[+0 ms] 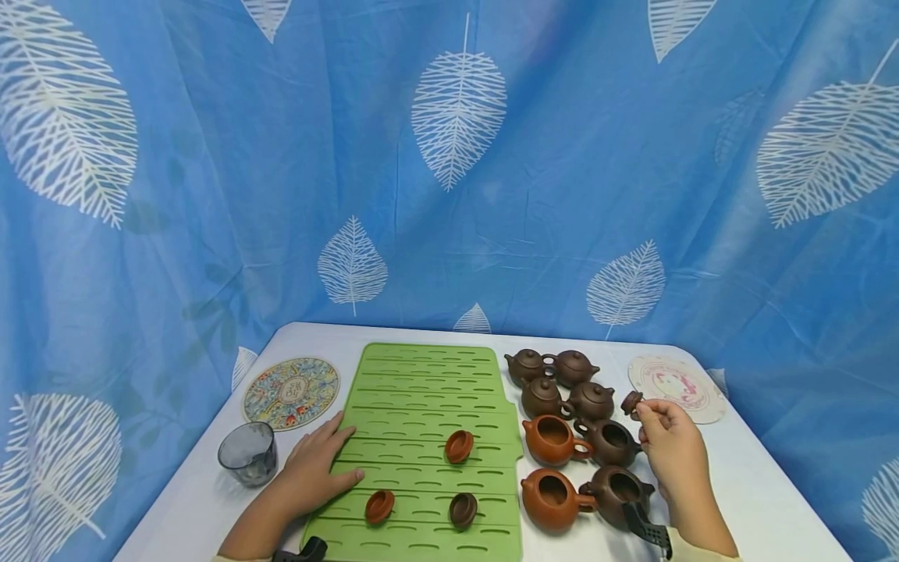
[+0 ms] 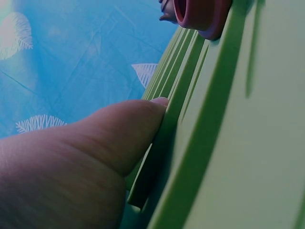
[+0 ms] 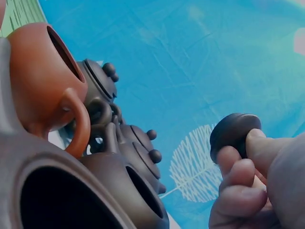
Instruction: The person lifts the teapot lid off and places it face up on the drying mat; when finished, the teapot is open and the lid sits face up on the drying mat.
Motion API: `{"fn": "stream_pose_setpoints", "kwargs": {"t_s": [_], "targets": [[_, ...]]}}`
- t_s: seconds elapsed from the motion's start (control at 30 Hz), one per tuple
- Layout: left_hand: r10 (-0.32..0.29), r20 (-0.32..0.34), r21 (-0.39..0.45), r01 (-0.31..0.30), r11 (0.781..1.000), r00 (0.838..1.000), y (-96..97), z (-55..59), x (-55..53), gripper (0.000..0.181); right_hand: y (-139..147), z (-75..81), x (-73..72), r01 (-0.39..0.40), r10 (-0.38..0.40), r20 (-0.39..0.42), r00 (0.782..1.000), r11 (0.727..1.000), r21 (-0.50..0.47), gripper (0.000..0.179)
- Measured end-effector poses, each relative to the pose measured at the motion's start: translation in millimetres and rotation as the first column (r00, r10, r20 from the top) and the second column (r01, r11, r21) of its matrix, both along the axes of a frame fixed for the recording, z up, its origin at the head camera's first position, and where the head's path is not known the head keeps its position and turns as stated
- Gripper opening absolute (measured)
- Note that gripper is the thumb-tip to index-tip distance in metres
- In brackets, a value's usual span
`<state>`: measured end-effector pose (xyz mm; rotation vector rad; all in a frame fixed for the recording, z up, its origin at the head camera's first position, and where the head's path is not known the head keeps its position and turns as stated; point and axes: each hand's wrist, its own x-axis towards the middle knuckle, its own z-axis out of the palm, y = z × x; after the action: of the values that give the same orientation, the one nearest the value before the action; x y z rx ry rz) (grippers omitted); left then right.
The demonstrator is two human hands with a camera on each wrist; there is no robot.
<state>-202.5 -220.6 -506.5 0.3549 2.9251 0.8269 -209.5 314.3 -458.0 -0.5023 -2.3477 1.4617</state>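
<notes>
My right hand [image 1: 670,445] pinches a dark brown teapot lid [image 1: 631,403] between thumb and fingers, held in the air right of the teapots. In the right wrist view the lid [image 3: 233,133] is tilted. Nearest to it stand two dark brown teapots without lids [image 1: 609,443] and two orange-brown ones [image 1: 549,439], also lidless. My left hand [image 1: 309,472] rests with fingers spread on the left edge of a green ridged mat [image 1: 435,398]. On the mat lie two orange-brown lids [image 1: 459,446] and one dark lid [image 1: 463,510], undersides up.
Behind the open teapots stand several dark teapots with lids on [image 1: 542,396]. A patterned round mat [image 1: 292,393] and a clear glass [image 1: 249,454] are at the left. A pale pink round mat [image 1: 676,387] lies at the back right. A blue leaf-print cloth [image 1: 449,234] hangs behind the table.
</notes>
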Motion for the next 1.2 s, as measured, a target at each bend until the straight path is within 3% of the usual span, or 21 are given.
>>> {"fn": "stream_pose_setpoints", "kwargs": {"t_s": [0.13,0.3,0.53,0.67,0.87,0.93,1.2], "targets": [[-0.006,0.011,-0.002,0.006,1.000,1.000,0.5,-0.3,-2.1,0.086,4.1,-4.3,-1.6,-0.116,0.119,0.021,0.993,0.985,-0.127,0.033],[0.002,0.036,-0.004,-0.002,1.000,0.999,-1.4,-0.2,-0.4,0.086,6.6,-8.0,-2.5,-0.277,0.307,0.050,0.950,0.908,-0.314,0.029],[-0.007,0.015,0.005,0.007,1.000,1.000,0.0,-1.5,-0.3,0.087,10.0,-8.6,-1.6,-0.297,0.327,-0.005,0.945,0.851,-0.433,0.016],[-0.004,0.016,0.001,0.004,1.000,1.000,0.2,0.0,0.1,0.086,7.5,-8.7,-2.0,-0.271,0.307,0.006,0.952,0.850,-0.452,0.012],[-0.010,0.012,0.018,0.009,1.000,1.000,-0.7,0.7,0.2,0.086,-5.8,-5.4,-1.5,-0.240,0.268,0.019,0.963,0.889,-0.389,0.026],[-0.016,0.012,0.024,0.015,1.000,1.000,-1.3,-0.6,0.2,0.087,-13.8,-3.9,-1.3,-0.250,0.276,0.014,0.961,0.892,-0.377,0.027],[-0.007,0.010,0.009,0.007,1.000,1.000,-0.1,-0.6,0.1,0.086,-64.2,5.0,-2.9,-0.361,0.387,-0.023,0.922,0.835,-0.414,0.023]]}}
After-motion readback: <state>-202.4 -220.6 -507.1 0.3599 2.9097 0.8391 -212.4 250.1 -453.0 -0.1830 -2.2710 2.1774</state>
